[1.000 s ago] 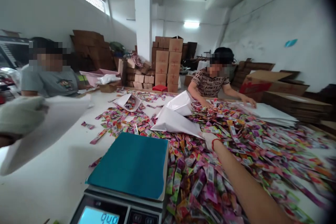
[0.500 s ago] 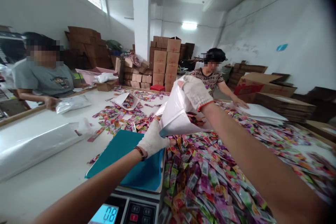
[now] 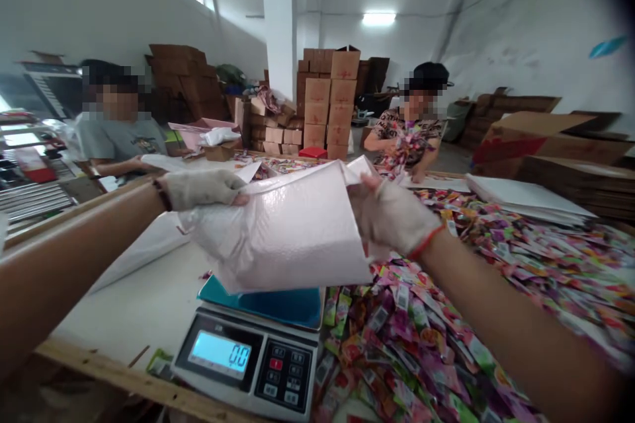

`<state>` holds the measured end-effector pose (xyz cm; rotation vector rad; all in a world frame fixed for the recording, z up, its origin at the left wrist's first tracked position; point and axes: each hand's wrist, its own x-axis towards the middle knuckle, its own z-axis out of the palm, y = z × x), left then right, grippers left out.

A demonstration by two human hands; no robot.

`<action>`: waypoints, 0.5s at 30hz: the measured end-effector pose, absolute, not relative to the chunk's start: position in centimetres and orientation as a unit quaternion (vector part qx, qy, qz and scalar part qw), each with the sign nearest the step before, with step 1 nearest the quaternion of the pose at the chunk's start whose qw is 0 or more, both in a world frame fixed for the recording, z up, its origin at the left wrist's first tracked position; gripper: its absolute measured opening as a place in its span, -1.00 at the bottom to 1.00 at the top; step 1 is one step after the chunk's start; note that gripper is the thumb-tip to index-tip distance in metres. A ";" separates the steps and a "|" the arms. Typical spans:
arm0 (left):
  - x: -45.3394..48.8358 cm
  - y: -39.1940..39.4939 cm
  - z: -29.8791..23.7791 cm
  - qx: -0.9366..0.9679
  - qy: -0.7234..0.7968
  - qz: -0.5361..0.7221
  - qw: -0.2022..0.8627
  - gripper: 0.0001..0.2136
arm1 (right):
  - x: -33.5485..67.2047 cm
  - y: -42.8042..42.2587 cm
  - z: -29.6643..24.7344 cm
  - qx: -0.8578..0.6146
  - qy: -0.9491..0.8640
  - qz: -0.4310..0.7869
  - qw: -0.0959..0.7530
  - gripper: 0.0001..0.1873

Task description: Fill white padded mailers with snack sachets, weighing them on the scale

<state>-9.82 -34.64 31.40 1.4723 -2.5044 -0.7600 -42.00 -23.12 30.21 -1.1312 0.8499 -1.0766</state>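
A white plastic bag [image 3: 302, 225] is stretched sideways between my hands, above the blue tray [image 3: 262, 303] of a digital scale. My left hand [image 3: 203, 190], in a pale knit glove, pinches the bag's crumpled left end. The gloved right hand [image 3: 397, 211] grips its right side; part of those fingers is hidden by the bag. What the bag contains is out of sight. Below it, the scale's display [image 3: 221, 351] reads 0.0. Small colourful packets [image 3: 411, 337] lie heaped to the right of the scale.
One co-worker [image 3: 119, 125] is across the table at the left, holding white material. Another person [image 3: 411, 125] opposite has a bunch of packets in hand. White bags lie stacked [image 3: 530, 198] at the right, cartons [image 3: 327, 102] stand behind. The table's wooden edge [image 3: 129, 377] runs in front.
The bag has turned from a tilted position to lying sideways between my hands. My left hand has moved left and up. The scale reading went from 0.8 to 0.0.
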 end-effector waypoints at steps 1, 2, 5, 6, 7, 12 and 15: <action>-10.1 -35.3 31.4 0.480 -0.842 -0.247 0.004 -0.62 | -41.2 -22.0 28.6 -0.476 0.368 -0.435 0.670 -0.54; -10.9 -36.0 30.8 0.473 -0.851 -0.223 -0.045 -0.66 | -40.4 -21.0 26.9 -0.459 0.364 -0.404 0.703 -0.49; -15.8 -37.1 26.7 0.470 -0.871 -0.122 -0.081 -0.88 | -38.7 -18.8 22.3 -0.426 0.350 -0.364 0.751 -0.40; -17.7 -37.3 25.0 0.469 -0.874 -0.103 -0.070 -0.92 | -38.7 -18.4 21.2 -0.431 0.355 -0.370 0.742 -0.38; -19.5 -37.4 23.6 0.465 -0.879 -0.088 -0.053 -0.92 | -39.0 -18.2 20.3 -0.447 0.371 -0.380 0.720 -0.35; -22.1 -36.5 21.9 0.445 -0.890 -0.046 0.095 -0.73 | -45.9 -17.0 17.1 -0.639 0.576 -0.317 0.400 -0.49; -18.8 -32.6 23.3 0.444 -0.871 -0.032 0.206 -0.69 | -52.0 -15.8 13.3 -0.690 0.678 -0.182 0.175 -0.42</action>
